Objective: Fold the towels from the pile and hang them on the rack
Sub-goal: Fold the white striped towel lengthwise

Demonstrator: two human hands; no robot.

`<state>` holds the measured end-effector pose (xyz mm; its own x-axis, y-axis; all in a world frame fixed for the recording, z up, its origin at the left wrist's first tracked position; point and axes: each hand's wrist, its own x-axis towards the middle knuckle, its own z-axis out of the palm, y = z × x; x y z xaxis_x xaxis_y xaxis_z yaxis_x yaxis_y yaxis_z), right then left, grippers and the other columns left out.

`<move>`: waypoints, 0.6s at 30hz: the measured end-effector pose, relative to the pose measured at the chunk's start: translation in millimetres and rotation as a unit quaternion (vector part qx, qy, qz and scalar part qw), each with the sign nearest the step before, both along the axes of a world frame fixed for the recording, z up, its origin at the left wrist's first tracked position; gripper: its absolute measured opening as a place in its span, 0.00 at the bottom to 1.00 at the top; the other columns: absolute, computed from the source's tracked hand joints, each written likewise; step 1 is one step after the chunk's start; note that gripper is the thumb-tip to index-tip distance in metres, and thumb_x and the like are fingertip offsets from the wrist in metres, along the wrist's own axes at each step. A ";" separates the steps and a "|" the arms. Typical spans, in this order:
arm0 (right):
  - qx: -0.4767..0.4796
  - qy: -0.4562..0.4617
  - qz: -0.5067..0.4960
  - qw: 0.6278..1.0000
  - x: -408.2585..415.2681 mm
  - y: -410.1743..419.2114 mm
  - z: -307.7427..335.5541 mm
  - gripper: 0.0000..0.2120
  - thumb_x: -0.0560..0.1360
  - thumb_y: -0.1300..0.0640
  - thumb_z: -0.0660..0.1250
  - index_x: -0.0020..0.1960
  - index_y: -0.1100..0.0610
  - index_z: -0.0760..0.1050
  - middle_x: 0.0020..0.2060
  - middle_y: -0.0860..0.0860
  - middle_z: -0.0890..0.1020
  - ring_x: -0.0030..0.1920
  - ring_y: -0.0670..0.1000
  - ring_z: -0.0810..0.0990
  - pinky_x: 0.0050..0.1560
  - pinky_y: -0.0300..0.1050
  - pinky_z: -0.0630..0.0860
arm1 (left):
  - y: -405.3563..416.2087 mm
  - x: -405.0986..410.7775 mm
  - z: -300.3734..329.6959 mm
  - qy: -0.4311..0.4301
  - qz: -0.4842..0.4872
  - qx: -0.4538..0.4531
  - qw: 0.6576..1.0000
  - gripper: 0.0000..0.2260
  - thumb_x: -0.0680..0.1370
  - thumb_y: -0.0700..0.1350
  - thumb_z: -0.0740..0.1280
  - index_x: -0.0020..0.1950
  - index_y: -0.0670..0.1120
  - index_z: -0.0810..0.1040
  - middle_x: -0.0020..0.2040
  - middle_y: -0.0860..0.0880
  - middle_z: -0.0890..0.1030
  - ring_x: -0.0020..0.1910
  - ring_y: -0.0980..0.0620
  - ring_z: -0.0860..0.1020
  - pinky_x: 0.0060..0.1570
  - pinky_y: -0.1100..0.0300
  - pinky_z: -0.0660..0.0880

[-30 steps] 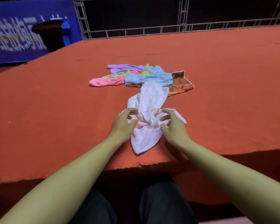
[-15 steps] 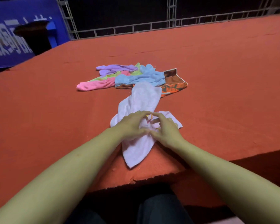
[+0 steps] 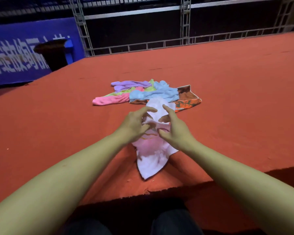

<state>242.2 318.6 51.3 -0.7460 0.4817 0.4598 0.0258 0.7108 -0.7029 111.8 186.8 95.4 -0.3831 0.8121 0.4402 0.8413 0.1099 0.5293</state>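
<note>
Two hands, left hand [image 3: 134, 123], right hand [image 3: 174, 131], pinching white towel [image 3: 153, 155]

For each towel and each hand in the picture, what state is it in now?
white towel: crumpled, unfolded, near corner pointing to the table edge
left hand: pinches the white towel
right hand: fingers curled on the white towel
pink towel: unfolded, in the pile
purple towel: bunched, in the pile
blue towel: crumpled, on top of the pile
orange patterned towel: flat, partly covered

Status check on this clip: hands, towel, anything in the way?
Left hand and right hand both pinching the white towel, bunched near the table edge. Coloured pile untouched behind. No rack in view. Nothing blocking.
</note>
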 end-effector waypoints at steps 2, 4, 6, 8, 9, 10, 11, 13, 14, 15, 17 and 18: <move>0.025 -0.032 -0.016 0.999 -1.0 4.7 9.9 0.40 0.71 0.58 0.71 0.78 0.49 0.56 0.55 0.45 0.80 0.50 0.53 0.79 0.47 0.44 0.71 | -10.0 -4.1 20.7 -0.036 -0.006 0.024 0.999 0.20 0.70 0.37 0.74 0.59 0.52 0.77 0.46 0.50 0.85 0.44 0.46 0.82 0.48 0.56 0.77; 0.050 -0.077 -0.023 0.996 -2.0 9.8 17.7 0.39 0.71 0.58 0.71 0.78 0.49 0.56 0.54 0.44 0.81 0.49 0.56 0.80 0.48 0.47 0.72 | -25.5 -12.3 38.1 -0.035 -0.002 0.040 0.999 0.19 0.69 0.40 0.72 0.58 0.54 0.77 0.47 0.51 0.84 0.43 0.45 0.81 0.47 0.55 0.76; 0.069 -0.112 -0.020 0.991 -2.0 12.8 22.3 0.36 0.72 0.60 0.69 0.76 0.50 0.59 0.49 0.42 0.79 0.51 0.57 0.80 0.51 0.50 0.74 | -46.2 -25.5 47.7 -0.009 0.031 0.047 0.998 0.20 0.69 0.39 0.71 0.58 0.54 0.77 0.47 0.48 0.85 0.38 0.52 0.79 0.42 0.58 0.75; 0.072 -0.126 -0.014 0.989 -2.1 11.4 22.7 0.32 0.73 0.59 0.68 0.74 0.51 0.62 0.45 0.42 0.79 0.52 0.56 0.80 0.51 0.50 0.75 | -70.9 -42.2 46.8 -0.003 0.062 0.045 0.997 0.22 0.68 0.34 0.70 0.57 0.55 0.77 0.46 0.48 0.85 0.37 0.56 0.78 0.41 0.62 0.73; 0.072 -0.129 -0.006 0.989 -2.4 7.8 21.4 0.30 0.74 0.58 0.69 0.73 0.51 0.63 0.44 0.42 0.79 0.50 0.54 0.80 0.50 0.49 0.75 | -84.1 -49.5 43.5 0.002 0.076 0.038 0.996 0.23 0.67 0.34 0.70 0.56 0.56 0.76 0.45 0.49 0.85 0.38 0.56 0.80 0.42 0.62 0.74; 0.073 -0.132 0.004 0.989 -3.0 1.8 19.4 0.29 0.74 0.57 0.69 0.72 0.51 0.65 0.43 0.42 0.79 0.47 0.52 0.80 0.49 0.48 0.74 | -96.7 -56.6 38.4 0.010 0.093 0.027 0.995 0.23 0.66 0.36 0.69 0.56 0.57 0.77 0.45 0.51 0.86 0.40 0.55 0.81 0.45 0.61 0.76; 0.077 -0.133 0.017 0.988 -4.2 -6.9 17.4 0.27 0.74 0.56 0.70 0.71 0.51 0.66 0.41 0.41 0.79 0.44 0.49 0.79 0.47 0.46 0.73 | -109.1 -63.6 31.5 0.021 0.114 0.014 0.993 0.23 0.65 0.37 0.70 0.56 0.57 0.77 0.45 0.53 0.86 0.42 0.54 0.82 0.49 0.59 0.77; 0.081 -0.129 0.056 0.987 -8.0 -31.2 12.1 0.26 0.74 0.56 0.70 0.70 0.51 0.67 0.40 0.41 0.79 0.37 0.41 0.75 0.42 0.41 0.67 | -131.2 -74.9 15.5 0.052 0.176 -0.015 0.983 0.23 0.66 0.36 0.72 0.57 0.54 0.79 0.45 0.55 0.86 0.45 0.52 0.82 0.52 0.55 0.77; 0.076 -0.125 0.077 0.986 -10.8 -45.8 8.9 0.26 0.74 0.56 0.70 0.70 0.51 0.67 0.40 0.41 0.80 0.35 0.38 0.74 0.41 0.39 0.65 | -141.2 -79.7 7.0 0.076 0.208 -0.030 0.975 0.23 0.66 0.35 0.72 0.58 0.53 0.79 0.46 0.55 0.86 0.47 0.50 0.81 0.52 0.54 0.76; 0.068 -0.123 0.098 0.985 -14.1 -60.6 4.9 0.25 0.74 0.56 0.71 0.70 0.52 0.68 0.41 0.42 0.80 0.34 0.36 0.73 0.41 0.37 0.65 | -150.8 -83.6 -1.5 0.099 0.235 -0.046 0.966 0.23 0.67 0.35 0.72 0.58 0.53 0.80 0.46 0.55 0.86 0.48 0.48 0.80 0.51 0.54 0.76; 0.041 -0.126 0.128 0.983 -22.1 -90.0 -4.1 0.25 0.74 0.57 0.71 0.69 0.52 0.69 0.42 0.43 0.81 0.34 0.35 0.74 0.42 0.35 0.66 | -171.0 -92.1 -18.7 0.127 0.271 -0.073 0.951 0.21 0.68 0.37 0.73 0.58 0.54 0.80 0.46 0.55 0.85 0.48 0.46 0.78 0.49 0.54 0.74; 0.020 -0.130 0.136 0.982 -26.6 -103.7 -8.0 0.25 0.74 0.57 0.72 0.69 0.52 0.69 0.42 0.43 0.81 0.34 0.35 0.74 0.42 0.32 0.67 | -181.1 -97.4 -26.6 0.131 0.286 -0.079 0.946 0.20 0.69 0.38 0.74 0.58 0.53 0.80 0.46 0.56 0.85 0.49 0.46 0.77 0.48 0.55 0.73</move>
